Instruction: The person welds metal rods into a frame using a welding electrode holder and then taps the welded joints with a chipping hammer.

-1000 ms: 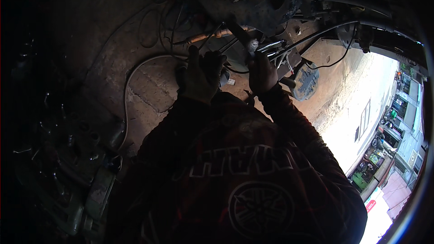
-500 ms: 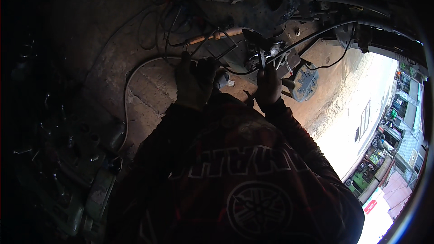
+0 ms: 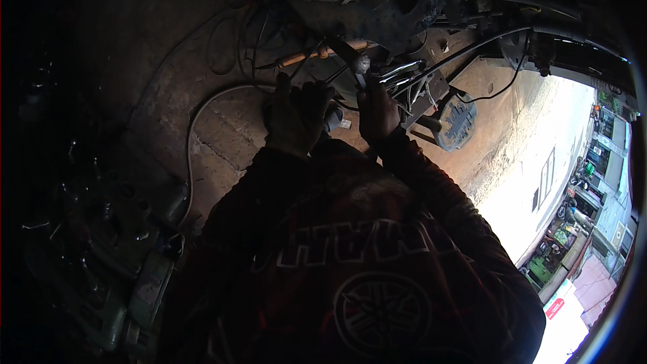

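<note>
My right hand [image 3: 379,113] is bare and closed around the handle of what looks like a hammer [image 3: 362,65]. Its shiny face shows above the fist, and its dark head slants up to the left. My left hand [image 3: 296,118], in a dull work glove, is closed with the thumb side up. Whatever lies in it is too dark to make out. A grey cable [image 3: 202,111] curves over the ground to the left hand. Just right of the hammer, several thin metal rods [image 3: 404,71] lie beside a box-like metal piece. An orange-brown handle [image 3: 303,58] lies beyond the left hand.
A dark metal frame [image 3: 377,10] spans the far side, with a black hose [image 3: 465,48] running right. A round pedal-like plate [image 3: 455,120] stands at right. Greenish machinery [image 3: 145,290] fills the lower left. Sunlit ground [image 3: 519,175] lies beyond the plate.
My right hand has shifted left, and the hammer has come left with it, its head now tilted and its face showing. The thin rods are more exposed. My left hand has barely moved.
</note>
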`<state>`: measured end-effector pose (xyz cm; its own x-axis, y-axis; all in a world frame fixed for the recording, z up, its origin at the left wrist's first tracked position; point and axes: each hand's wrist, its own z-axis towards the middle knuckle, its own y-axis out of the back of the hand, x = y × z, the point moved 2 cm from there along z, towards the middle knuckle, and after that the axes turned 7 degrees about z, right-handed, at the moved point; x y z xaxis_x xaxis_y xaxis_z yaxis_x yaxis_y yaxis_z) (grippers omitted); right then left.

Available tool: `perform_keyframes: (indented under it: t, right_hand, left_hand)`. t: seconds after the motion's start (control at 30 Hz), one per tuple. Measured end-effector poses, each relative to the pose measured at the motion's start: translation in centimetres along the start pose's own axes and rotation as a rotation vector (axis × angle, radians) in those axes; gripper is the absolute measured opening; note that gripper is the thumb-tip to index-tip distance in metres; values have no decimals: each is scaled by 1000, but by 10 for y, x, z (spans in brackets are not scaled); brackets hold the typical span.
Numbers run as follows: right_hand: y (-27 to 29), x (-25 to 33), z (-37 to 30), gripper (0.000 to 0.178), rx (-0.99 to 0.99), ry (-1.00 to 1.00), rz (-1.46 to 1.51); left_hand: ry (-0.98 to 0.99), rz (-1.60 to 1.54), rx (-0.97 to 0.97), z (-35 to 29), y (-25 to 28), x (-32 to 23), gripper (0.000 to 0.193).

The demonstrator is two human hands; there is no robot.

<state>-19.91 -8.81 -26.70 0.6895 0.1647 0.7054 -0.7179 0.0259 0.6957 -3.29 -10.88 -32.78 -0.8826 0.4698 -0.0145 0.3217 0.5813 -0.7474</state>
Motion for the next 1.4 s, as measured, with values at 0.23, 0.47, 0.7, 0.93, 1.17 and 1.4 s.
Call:
perform_keyframes:
  t: [0.23,0.47,0.7,0.93,1.17,1.4]
  right_hand:
    - [-4,-3,-7,18,3,35,-126]
    - [-4,-4,-5,19,-45,-119,46]
    - [-8,-8,-8,18,150,-133,-18]
    - [-1,-4,-6,18,8,-167,106]
    - [12,10,-6,21,-74,-422,412]
    - [-2,-5,-1,19,-22,-284,284]
  left_hand:
    - [53,-33,-9,2,0,-1,54]
    - [61,-4,-13,-3,-17,0,48]
    - [70,-3,10,-1,-9,-1,47]
    - [69,-3,46,-2,-11,-2,49]
    - [106,-15,13,-2,-9,-3,50]
    - [-91,433,172,4,0,0,38]
